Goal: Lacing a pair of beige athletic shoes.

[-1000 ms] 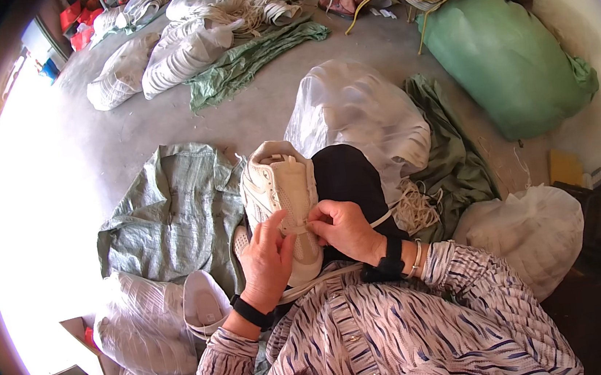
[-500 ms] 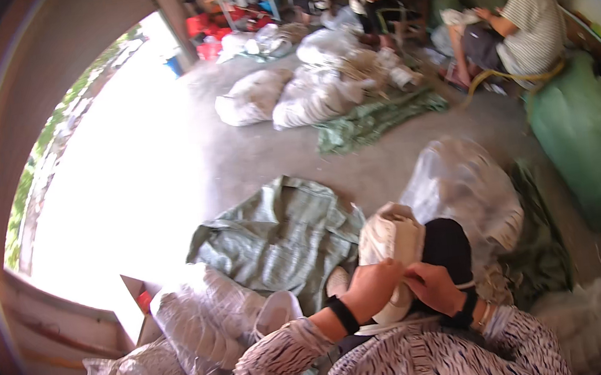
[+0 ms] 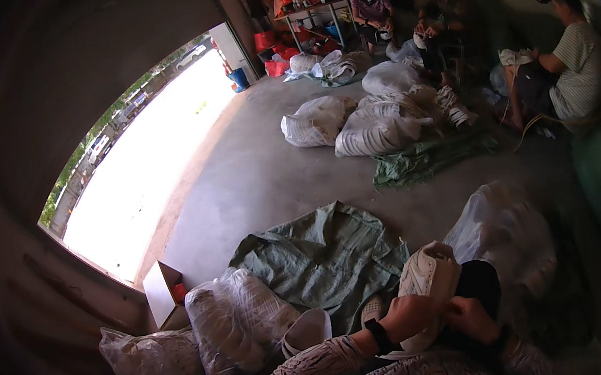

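Holding a white sneaker (image 3: 428, 284) low in the picture, at about five o'clock from its centre, the person is working on it with both hands over the lap; the left hand (image 3: 408, 315) is wrapping around the shoe's near side, fingers curled against the upper, a dark band sitting on the wrist; the right hand (image 3: 471, 316) is lying just beside it at three o'clock, fingers drawn together as if pinching something small at the shoe's opening, though what it is pinching is too dim to tell; a black cloth or pad (image 3: 479, 282) is showing behind the shoe at its two o'clock side. Judging how far the work is along: this shoe is looking only partly handled, since both hands are closed on it and it is resting on the lap, not on any pile; another white shoe (image 3: 305, 331) is lying at nine o'clock of the hands, touching the clear plastic sack of shoes (image 3: 238, 322); that sack and a second bulging clear sack (image 3: 499, 229) at one o'clock are suggesting plenty of pairs waiting or finished, which of the two I cannot tell; a green woven sheet (image 3: 322, 255) is spreading on the concrete floor (image 3: 269, 169) at eleven o'clock; further white sacks (image 3: 375, 132) and seated people (image 3: 573, 63) are sitting well apart at twelve to one o'clock.
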The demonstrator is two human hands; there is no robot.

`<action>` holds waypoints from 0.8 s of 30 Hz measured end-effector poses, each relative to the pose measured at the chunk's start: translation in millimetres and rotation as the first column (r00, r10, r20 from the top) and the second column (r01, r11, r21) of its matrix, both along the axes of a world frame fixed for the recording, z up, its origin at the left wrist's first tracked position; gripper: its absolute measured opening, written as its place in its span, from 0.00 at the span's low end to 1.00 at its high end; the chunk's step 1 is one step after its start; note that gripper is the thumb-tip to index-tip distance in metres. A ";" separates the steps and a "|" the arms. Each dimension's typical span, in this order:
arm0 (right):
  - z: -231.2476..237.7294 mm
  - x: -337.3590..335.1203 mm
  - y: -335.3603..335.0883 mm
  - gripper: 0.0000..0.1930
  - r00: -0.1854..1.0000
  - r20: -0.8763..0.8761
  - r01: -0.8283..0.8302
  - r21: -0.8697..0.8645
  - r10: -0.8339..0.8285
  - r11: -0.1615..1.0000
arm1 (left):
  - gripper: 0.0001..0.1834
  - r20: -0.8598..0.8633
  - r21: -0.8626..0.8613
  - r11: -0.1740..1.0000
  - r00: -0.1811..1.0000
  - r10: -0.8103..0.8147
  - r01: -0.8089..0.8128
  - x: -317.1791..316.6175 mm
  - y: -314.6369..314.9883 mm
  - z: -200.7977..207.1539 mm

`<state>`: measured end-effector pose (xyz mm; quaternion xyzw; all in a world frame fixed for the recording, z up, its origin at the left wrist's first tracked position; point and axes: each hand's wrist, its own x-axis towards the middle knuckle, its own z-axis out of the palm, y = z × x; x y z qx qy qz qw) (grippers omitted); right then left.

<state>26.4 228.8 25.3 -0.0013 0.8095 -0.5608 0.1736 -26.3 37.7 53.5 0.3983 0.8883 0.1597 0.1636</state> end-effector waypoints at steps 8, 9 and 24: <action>60.8 12.8 49.7 0.11 0.951 0.262 -0.093 -0.257 0.162 0.962 | 0.21 0.834 0.547 -0.057 0.537 0.126 -0.835 -25.3 -82.7 26.2; 37.8 20.1 73.6 0.12 0.977 0.178 -0.006 -0.524 0.117 0.851 | 0.21 0.839 0.545 -0.225 0.521 0.158 -0.808 -37.8 -108.6 32.4; -4.4 279.2 525.1 0.23 0.981 0.042 0.052 -0.997 0.187 -0.049 | 0.15 0.575 0.735 -0.614 -0.217 0.789 -0.286 -69.7 -493.3 66.3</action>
